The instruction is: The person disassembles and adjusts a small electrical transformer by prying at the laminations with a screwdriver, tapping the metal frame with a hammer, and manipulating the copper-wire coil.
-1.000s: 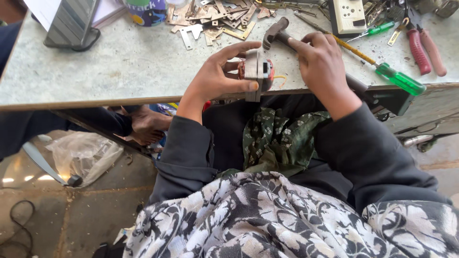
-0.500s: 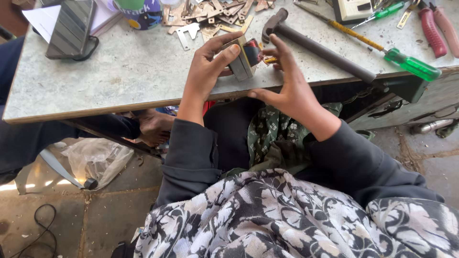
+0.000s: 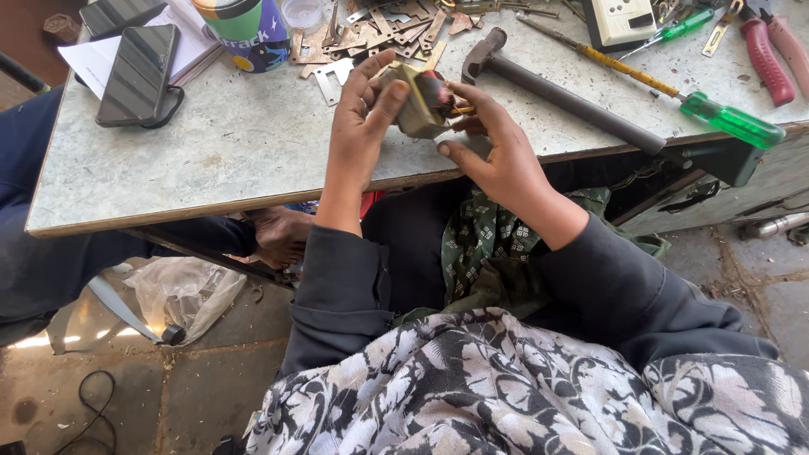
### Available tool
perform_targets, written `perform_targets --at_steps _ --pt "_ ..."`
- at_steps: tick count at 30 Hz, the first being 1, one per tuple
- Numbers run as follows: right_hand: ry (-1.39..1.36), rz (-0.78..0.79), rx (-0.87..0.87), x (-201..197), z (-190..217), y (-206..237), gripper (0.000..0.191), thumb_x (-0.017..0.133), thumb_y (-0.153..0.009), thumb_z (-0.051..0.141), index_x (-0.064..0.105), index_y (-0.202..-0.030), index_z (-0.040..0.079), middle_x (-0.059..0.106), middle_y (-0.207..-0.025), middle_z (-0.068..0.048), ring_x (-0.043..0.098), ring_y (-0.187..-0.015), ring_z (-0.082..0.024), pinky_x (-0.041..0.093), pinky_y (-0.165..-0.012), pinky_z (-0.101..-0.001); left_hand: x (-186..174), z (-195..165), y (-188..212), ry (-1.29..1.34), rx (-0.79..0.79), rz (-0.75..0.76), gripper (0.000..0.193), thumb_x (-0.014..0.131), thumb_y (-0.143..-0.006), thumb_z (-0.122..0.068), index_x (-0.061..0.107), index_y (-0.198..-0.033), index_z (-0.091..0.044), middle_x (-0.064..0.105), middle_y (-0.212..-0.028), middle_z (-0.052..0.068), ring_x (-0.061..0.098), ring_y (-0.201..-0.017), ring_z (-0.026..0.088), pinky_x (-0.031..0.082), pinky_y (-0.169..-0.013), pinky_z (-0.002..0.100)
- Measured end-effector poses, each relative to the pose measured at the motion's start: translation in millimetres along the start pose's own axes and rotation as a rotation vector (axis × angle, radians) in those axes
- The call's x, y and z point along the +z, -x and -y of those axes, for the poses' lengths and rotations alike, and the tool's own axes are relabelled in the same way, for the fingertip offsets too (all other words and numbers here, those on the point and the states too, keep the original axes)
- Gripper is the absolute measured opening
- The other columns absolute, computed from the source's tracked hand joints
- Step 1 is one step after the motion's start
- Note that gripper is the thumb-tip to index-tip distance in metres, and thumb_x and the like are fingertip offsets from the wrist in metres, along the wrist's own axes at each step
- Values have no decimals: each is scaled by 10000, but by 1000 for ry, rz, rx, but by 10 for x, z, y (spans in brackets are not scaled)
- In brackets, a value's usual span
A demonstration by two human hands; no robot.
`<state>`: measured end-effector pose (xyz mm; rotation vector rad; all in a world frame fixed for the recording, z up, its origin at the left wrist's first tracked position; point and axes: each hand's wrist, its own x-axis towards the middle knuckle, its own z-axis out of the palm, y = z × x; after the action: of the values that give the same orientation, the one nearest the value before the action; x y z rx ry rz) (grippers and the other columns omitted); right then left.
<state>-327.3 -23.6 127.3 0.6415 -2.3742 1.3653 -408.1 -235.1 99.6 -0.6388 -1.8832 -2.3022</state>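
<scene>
My left hand [image 3: 358,126] grips a small brass-coloured metal block with a dark red part [image 3: 424,99], a padlock-like body, above the near edge of the pale worktable [image 3: 236,143]. My right hand [image 3: 493,147] cups the same block from the right, fingers curled on its red end. A hammer [image 3: 556,93] with a dark handle lies on the table just right of my hands.
Flat metal key blanks [image 3: 379,34] lie scattered behind my hands. A phone [image 3: 139,74], papers and a coloured can [image 3: 244,29] sit at the left. Green-handled screwdrivers [image 3: 731,120], red pliers [image 3: 768,59] and a white socket box [image 3: 619,21] lie right. Another person's hand [image 3: 278,236] rests under the table.
My right hand let go of the hammer, which now lies on the table, and came to the block. Both hands turned the block and moved it slightly toward the table.
</scene>
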Motion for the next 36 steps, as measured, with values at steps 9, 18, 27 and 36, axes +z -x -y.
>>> perform_targets --at_steps 9,18,27,36 --pt "-43 -14 -27 -49 44 33 540 661 -978 -44 510 -1485 67 579 -1246 -119 680 -1131 -191 588 -1015 -315 -40 -101 70 -285 78 137 855 853 -851 -493 466 -1500 -92 590 -1395 90 619 -1295 232 557 -1073 361" --pt "-142 -41 99 -289 -99 69 595 633 -999 -31 449 -1557 63 630 -1233 -77 645 -1149 -159 584 -1028 -308 92 -230 109 -332 23 163 889 984 -688 -370 576 -1414 -59 726 -1265 100 746 -1178 223 642 -1021 340" --pt "-242 266 103 -603 -268 -65 557 711 -988 74 529 -1512 28 585 -1447 -125 620 -1293 -189 538 -1102 -333 158 -293 87 -292 57 191 809 974 -723 -348 618 -1354 13 740 -1226 122 740 -1150 194 613 -1033 331" --pt "-162 334 56 -673 -400 -182 681 787 -915 183 507 -1515 24 572 -1456 -131 569 -1328 -202 496 -1102 -343 170 -249 23 -133 -15 223 773 966 -768 -251 596 -1390 19 722 -1288 133 717 -1215 198 588 -1109 336"
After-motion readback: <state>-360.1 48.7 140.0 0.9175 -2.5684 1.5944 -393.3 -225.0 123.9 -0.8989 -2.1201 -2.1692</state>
